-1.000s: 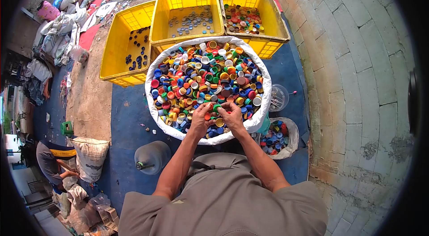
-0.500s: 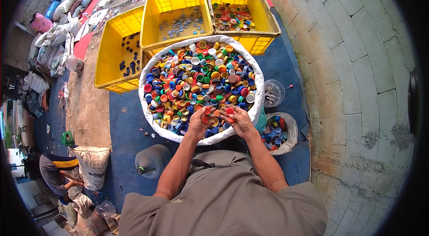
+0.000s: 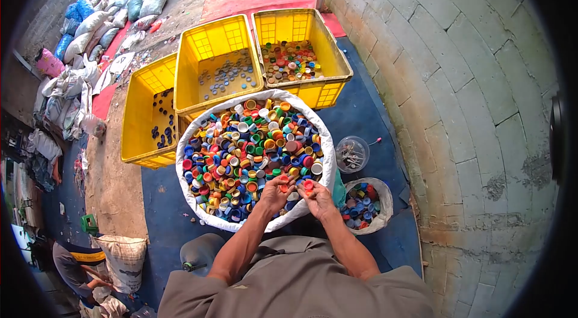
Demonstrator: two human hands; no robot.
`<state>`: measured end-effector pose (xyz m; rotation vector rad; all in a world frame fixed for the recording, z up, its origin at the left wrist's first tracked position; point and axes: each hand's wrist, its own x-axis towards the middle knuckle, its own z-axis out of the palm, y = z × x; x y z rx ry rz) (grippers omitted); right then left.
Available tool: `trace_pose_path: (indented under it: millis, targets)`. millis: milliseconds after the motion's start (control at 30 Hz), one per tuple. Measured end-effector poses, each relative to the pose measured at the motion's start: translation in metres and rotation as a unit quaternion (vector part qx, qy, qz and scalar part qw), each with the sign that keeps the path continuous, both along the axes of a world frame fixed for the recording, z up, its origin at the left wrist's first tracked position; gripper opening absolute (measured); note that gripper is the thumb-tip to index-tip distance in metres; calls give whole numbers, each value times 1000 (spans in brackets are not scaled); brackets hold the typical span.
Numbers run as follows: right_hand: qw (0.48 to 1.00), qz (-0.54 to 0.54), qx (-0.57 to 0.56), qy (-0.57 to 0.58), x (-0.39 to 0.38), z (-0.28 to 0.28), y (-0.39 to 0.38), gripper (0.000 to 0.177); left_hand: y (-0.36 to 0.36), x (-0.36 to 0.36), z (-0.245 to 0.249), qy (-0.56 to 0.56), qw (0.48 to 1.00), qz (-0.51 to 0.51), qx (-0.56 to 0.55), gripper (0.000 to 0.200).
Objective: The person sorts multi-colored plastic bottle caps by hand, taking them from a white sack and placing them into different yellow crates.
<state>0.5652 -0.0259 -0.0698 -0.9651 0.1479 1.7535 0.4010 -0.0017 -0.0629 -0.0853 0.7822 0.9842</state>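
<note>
Both hands are over the near edge of a big white sack (image 3: 328, 137) heaped with mixed plastic bottle caps (image 3: 253, 143). My left hand (image 3: 274, 195) has its fingers curled round red bottle caps that show at the fingertips. In my right hand (image 3: 319, 202), a red bottle cap (image 3: 309, 185) sits at the fingers and thumb. The hands are close together, fingertips nearly meeting. Under them lie blue, white and yellow caps, partly hidden by the fingers.
Behind the sack stand three yellow crates: dark caps in the left (image 3: 133, 131), pale ones in the middle (image 3: 186, 80), mixed colours in the right (image 3: 334, 71). At right are a clear tub (image 3: 352, 154) and a smaller cap sack (image 3: 385, 209). A person (image 3: 72, 264) works lower left.
The view has tilted up, so crates and sack appear lower. My hands have come closer together. Two red caps showed in my right hand before; one shows now.
</note>
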Motion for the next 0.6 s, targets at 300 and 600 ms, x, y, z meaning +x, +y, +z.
trace_pose_path:
  millis: [300,600]
  targets:
    - [969,-46,244,-21,13,114,244,13,240,23,133,-122,971,100,180,72]
    - [981,-20,172,-87,38,70,164,56,141,-53,70,-3,970,217,111,42]
